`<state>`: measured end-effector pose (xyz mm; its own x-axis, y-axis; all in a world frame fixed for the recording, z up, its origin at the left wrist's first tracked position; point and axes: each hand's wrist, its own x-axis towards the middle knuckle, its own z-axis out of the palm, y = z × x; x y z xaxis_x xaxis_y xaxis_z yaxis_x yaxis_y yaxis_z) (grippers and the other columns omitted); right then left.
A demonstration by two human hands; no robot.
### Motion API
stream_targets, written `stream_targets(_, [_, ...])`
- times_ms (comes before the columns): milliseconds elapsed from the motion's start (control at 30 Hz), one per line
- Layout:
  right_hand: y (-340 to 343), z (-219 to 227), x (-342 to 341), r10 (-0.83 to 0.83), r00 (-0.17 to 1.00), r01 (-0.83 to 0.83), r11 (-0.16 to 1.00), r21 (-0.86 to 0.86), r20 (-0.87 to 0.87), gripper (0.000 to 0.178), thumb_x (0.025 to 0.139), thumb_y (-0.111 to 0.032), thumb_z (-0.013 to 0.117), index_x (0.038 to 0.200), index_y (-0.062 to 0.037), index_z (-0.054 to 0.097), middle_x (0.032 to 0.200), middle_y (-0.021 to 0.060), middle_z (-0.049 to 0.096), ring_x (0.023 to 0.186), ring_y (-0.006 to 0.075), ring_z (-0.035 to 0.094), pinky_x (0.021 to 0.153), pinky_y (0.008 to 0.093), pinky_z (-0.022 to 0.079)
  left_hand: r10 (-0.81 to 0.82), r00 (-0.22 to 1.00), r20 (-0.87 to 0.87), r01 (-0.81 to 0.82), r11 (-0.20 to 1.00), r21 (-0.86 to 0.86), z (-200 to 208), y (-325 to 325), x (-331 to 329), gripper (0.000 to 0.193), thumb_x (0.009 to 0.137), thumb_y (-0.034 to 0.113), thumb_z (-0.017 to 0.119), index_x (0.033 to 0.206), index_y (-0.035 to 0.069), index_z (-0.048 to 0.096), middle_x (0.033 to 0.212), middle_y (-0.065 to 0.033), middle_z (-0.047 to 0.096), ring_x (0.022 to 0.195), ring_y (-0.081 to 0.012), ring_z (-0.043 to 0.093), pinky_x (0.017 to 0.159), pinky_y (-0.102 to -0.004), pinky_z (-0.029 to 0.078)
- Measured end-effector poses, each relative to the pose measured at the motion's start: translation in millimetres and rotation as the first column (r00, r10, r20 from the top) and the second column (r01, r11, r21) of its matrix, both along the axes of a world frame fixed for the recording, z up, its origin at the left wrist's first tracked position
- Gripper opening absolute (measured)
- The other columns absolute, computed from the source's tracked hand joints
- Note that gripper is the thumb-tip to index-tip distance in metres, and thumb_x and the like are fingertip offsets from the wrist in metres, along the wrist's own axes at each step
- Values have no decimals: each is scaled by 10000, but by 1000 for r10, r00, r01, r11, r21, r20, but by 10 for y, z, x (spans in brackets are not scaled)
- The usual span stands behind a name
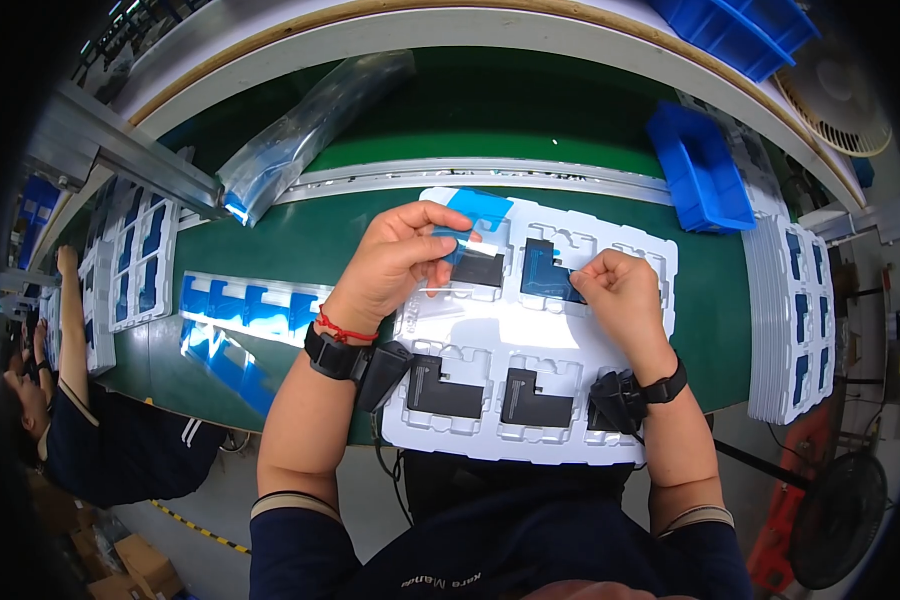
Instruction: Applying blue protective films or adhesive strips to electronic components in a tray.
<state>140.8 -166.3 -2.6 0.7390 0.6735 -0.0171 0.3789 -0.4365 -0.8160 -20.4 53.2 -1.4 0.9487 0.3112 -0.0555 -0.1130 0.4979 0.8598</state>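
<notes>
Film (458,248), clear with a bluish tint, sits just above the centre of the frame, pinched between the left hand's (400,252) thumb and forefinger. The step in hand looks like working this film over the black pieces; whether it is being laid on or peeled away, I cannot tell. The next move probably calls for keeping it flat and its edges lined up, with a light touch. Thin and glossy, it has a white strip along one part. The right hand (618,292) has thumb and forefinger brought close at the right edge of an L-shaped black piece (540,268) with a blue sheen; whether they grip anything is unclear. That piece lies in a pocket of the white tray (595,328), whose lower pockets hold more black pieces. Farther out, blue-and-clear strips (255,308) lie at centre left, and a blue box (708,170) stands at upper right.
</notes>
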Motion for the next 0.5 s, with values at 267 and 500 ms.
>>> stream_targets(267, [-61,226,-118,82,937,-4,975,-223,341,413,697,-63,726,1050,-36,513,697,135,617,616,320,617,549,385,469,-2,1000,-20,1,1000,-14,6,0,11,175,825,-38,579,997,-24,610,943,-166,654,551,-103,582,444,-202,463])
stream_targets(500, [-613,234,17,221,826,12,913,-408,519,625,753,-293,722,1279,-26,513,1334,307,398,1163,487,449,966,469,404,60,996,-59,-55,996,69,114,-49,14,274,837,-12,592,1110,-20,565,926,-118,636,565,-81,577,460,-204,475])
